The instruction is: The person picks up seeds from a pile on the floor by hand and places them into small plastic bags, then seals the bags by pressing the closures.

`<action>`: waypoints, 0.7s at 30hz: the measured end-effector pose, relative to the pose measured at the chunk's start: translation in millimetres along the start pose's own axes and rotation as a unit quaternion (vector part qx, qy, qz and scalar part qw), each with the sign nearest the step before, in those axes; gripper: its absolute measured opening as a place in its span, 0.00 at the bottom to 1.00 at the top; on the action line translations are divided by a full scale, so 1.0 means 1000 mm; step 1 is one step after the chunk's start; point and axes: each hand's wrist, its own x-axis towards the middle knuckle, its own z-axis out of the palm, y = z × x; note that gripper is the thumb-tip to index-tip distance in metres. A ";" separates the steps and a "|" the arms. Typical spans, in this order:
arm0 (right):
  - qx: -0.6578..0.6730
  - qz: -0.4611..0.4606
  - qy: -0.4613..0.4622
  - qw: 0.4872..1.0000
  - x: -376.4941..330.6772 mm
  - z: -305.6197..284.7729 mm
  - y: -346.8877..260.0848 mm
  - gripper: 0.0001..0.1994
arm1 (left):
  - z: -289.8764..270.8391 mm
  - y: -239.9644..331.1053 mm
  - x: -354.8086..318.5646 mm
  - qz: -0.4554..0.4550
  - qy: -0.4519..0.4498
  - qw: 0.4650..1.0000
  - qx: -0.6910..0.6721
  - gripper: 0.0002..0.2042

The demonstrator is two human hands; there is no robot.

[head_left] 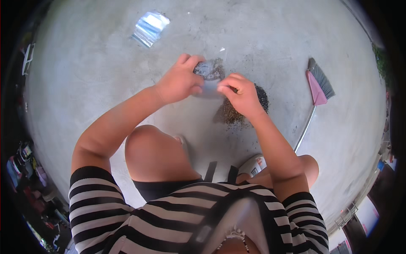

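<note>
Between my two hands is a small clear plastic bag with dark grainy stuff inside. My left hand grips the bag's left side, fingers curled round it. On the other side, the thumb and fingers of my right hand pinch the bag's near right edge. Beneath and beside my right hand, a pile of dark, seed-like grains lies on the concrete floor, partly hidden by that hand. The grains are too small to name.
A stack of clear plastic bags lies on the floor at the far left. To the right rests a broom with a pink head, grey bristles and a metal handle. My bent knees frame the near floor. Clutter lines the left edge.
</note>
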 end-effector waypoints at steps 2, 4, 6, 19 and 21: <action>0.010 0.028 0.048 0.998 0.003 0.009 0.011 0.04 | 0.017 -0.026 0.001 0.045 0.050 0.998 -0.017 0.06; -0.006 0.035 0.045 0.998 0.007 0.007 0.019 0.04 | 0.030 -0.042 -0.002 0.015 0.073 0.997 -0.025 0.06; 0.003 0.061 0.032 0.998 0.007 0.006 0.019 0.04 | 0.040 -0.050 -0.015 -0.034 0.100 0.994 -0.027 0.06; 0.175 0.120 -0.073 0.975 0.001 0.066 0.037 0.05 | 0.090 -0.137 -0.124 -0.262 0.217 0.920 -0.196 0.07; 0.175 0.186 -0.097 0.962 0.004 0.072 0.034 0.04 | 0.086 -0.155 -0.147 -0.304 0.253 0.877 -0.272 0.07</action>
